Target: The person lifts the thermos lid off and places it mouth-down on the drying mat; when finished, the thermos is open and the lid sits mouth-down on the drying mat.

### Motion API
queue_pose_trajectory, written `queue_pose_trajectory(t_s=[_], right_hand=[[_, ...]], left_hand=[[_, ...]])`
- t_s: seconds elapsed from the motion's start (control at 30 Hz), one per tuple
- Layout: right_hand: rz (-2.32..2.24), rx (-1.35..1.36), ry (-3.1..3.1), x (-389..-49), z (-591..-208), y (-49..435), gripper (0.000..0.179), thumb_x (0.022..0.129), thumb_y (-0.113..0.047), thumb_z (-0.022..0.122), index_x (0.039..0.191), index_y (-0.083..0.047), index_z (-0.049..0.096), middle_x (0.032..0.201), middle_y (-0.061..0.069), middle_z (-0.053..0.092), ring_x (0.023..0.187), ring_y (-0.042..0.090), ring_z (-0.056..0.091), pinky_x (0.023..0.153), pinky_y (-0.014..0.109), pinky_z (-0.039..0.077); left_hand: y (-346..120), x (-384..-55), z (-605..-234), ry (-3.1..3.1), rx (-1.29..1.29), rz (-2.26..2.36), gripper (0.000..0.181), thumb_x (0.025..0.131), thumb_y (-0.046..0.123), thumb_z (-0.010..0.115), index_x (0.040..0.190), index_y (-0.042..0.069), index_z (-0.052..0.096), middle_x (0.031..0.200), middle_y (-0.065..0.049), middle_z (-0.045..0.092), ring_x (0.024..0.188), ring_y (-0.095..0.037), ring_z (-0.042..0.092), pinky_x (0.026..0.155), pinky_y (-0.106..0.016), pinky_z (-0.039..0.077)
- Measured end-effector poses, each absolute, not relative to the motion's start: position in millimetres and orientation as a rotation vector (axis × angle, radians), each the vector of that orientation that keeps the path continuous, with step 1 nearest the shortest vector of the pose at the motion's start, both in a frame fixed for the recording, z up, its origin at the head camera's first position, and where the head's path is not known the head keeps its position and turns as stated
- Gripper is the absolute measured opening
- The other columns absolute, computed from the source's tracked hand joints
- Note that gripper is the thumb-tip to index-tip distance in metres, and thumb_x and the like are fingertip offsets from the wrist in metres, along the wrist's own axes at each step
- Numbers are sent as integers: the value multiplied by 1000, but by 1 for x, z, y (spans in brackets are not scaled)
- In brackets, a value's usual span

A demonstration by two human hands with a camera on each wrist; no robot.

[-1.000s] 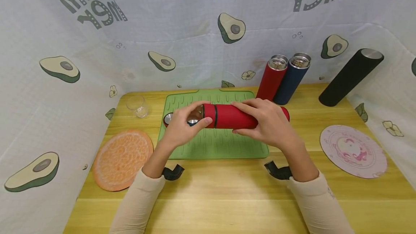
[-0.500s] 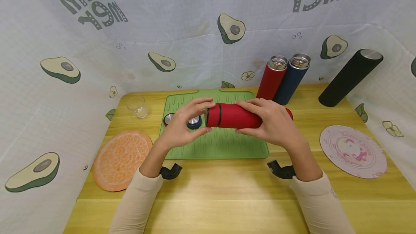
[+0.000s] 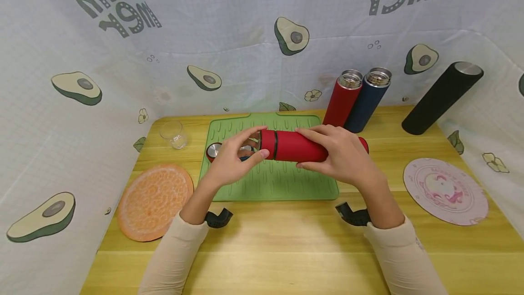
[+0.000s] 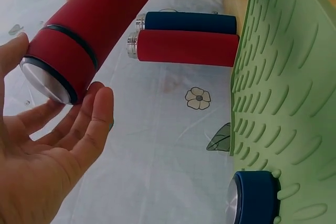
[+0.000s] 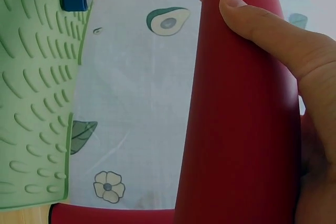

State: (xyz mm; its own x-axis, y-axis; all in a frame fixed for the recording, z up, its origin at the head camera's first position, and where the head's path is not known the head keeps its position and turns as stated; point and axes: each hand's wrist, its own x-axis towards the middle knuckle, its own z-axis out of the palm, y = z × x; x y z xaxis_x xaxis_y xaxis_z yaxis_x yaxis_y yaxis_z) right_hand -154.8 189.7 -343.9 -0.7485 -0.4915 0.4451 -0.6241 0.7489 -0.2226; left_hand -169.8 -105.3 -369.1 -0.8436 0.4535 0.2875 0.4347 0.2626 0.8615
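Observation:
A red thermos (image 3: 288, 145) lies sideways in the air above the green drying mat (image 3: 278, 183), its steel-topped lid (image 4: 64, 60) pointing left. My right hand (image 3: 341, 155) grips the body, thumb on one side and fingers on the other. My left hand (image 3: 230, 157) holds the lid's rim between thumb and fingertips, the palm apart from its steel top. A dark ring marks the seam between lid and body. Beneath the left hand a blue lid (image 4: 261, 198) rests on the mat, partly hidden in the head view; a red lid (image 3: 214, 150) sits beside it.
Behind the mat's right end stand an uncapped red flask (image 3: 343, 99) and an uncapped blue flask (image 3: 367, 104). A black flask (image 3: 440, 99) is farther right. There is a clear glass (image 3: 173, 134) at back left, an orange-slice placemat (image 3: 157, 201) and a pink round placemat (image 3: 445, 190).
The left fingers spread off the lid half a second ago and have closed around its rim again. The thermos has shifted slightly right since the first frame, still in the right hand.

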Motion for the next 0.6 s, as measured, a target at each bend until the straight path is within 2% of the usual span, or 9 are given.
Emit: queue_pose_trajectory(t_s=[0.13, 0.23, 0.37, 0.47, 0.6], right_hand=[[515, 860, -2584, -156, -345, 190, 75, 71, -46, 94, 138, -22, 67, 121, 12, 71, 99, 31, 67, 74, 46, 61], [527, 861, -2577, -156, -345, 190, 76, 70, -47, 94, 137, -22, 68, 121, 12, 71, 99, 31, 68, 73, 46, 61], [542, 859, -2576, -155, -344, 191, 77, 70, -48, 94, 137, -22, 68, 121, 11, 71, 99, 29, 68, 72, 44, 62], [552, 858, -2591, -154, -343, 192, 76, 70, -48, 94, 137, -22, 68, 121, 11, 71, 98, 29, 68, 72, 43, 62], [557, 858, -2610, -154, -343, 191, 76, 70, -48, 94, 137, -22, 68, 121, 10, 71, 99, 28, 68, 72, 43, 61]], left_hand=[[-106, -170, -369, 2504, 859, 1649, 59, 97, 37, 72, 151, 32, 50, 139, -1, 59, 113, -17, 67, 94, -33, 62], [-108, -170, -367, 2494, 969, 1645, 70, 93, 30, 79, 155, 35, 45, 151, 1, 51, 123, -16, 63, 99, -34, 60], [-110, -170, -365, 2443, 1181, 1659, 79, 87, 16, 85, 155, 26, 46, 159, 2, 43, 138, -18, 53, 105, -35, 56], [-111, -171, -365, 2412, 1271, 1659, 72, 87, 11, 84, 151, 19, 52, 160, 3, 41, 143, -18, 48, 108, -36, 54], [-110, -171, -364, 2369, 1268, 1686, 61, 89, 9, 81, 145, 18, 59, 157, 2, 45, 143, -17, 49, 108, -37, 54]])
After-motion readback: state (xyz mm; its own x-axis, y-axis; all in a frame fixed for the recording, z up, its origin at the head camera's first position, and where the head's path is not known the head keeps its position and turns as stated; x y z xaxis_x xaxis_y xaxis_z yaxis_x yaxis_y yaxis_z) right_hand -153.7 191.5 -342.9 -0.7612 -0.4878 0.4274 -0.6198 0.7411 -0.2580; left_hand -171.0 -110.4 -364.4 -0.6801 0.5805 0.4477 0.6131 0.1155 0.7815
